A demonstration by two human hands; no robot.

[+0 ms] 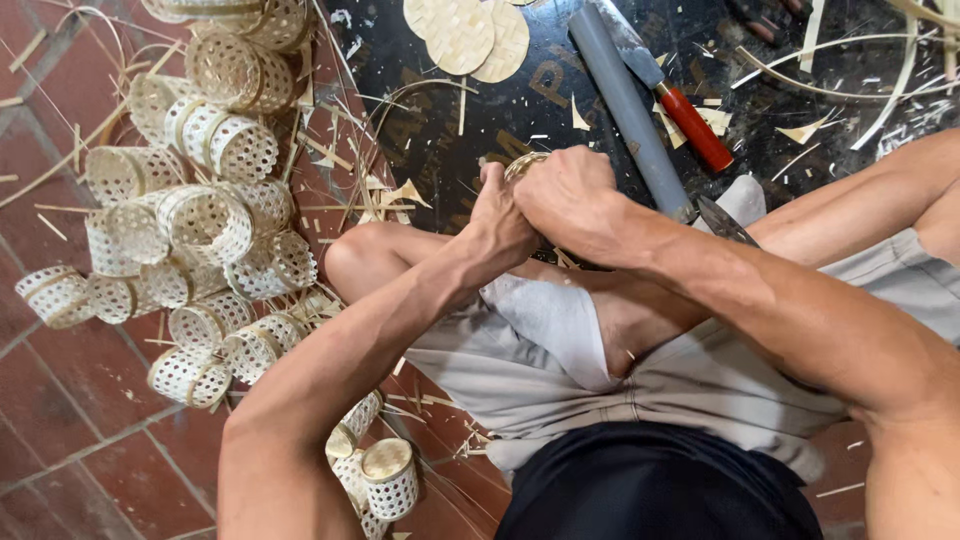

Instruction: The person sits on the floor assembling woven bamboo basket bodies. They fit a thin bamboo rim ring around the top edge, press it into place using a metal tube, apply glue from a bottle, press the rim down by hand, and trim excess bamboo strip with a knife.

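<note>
A: Entry, head view. Both hands meet over the lap. The left hand (503, 215) and the right hand (572, 200) are clenched tight around a small woven bamboo basket (524, 163); only a sliver of its pale rim shows above the knuckles, just in front of the knees.

B: Grip detail?

A: Fingers of both hands curled narrow, pressed against each other. The basket's body is hidden inside the fists.

B: Handling judgement?

A: Likely very light. The open lattice, judged from the finished small baskets (205, 222) heaped on the red tile floor (60, 430) at the left, looks springy but crushable. The banded rim seems the stiffest part, so hold there and not on the side weave. Dry strips probably splinter.

B: Surroundings?

A: A dark mat (520, 100) ahead carries round woven discs (465, 35), a grey tube (628, 105), a red-handled knife (680, 105) and loose bamboo strips (850, 60). A dark blade tip (722, 220) rests just beside the right forearm; I cannot tell what tool it belongs to.
</note>
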